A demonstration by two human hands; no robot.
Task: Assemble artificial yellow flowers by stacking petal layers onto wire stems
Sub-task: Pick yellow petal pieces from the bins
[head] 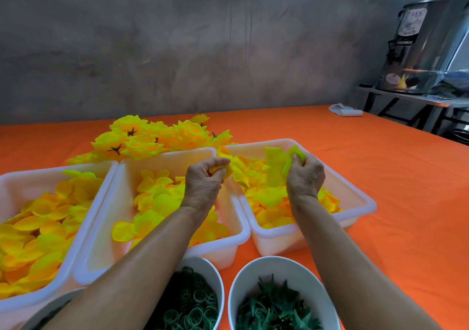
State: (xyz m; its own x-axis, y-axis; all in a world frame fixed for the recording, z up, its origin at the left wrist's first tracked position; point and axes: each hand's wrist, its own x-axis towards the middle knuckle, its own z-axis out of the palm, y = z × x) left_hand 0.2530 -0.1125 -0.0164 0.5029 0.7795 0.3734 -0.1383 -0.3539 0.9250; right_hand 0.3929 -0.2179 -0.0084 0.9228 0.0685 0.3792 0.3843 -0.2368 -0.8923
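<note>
Over the right-hand white tray (355,195), your two hands were raised with yellow petals in their fingers. Your left hand (203,180) pinched a petal layer (234,166) between thumb and curled fingers, while your right hand (305,177) gripped a folded yellow-green petal piece (275,167). Loose petals filled that tray, the middle tray (177,157) and the left tray (33,177) on the orange surface (406,202). Finished yellow flowers (152,136) lay heaped behind the trays. Nearest you stood two white bowls, one with green rings (195,307), one with green calyx pieces (276,307).
</note>
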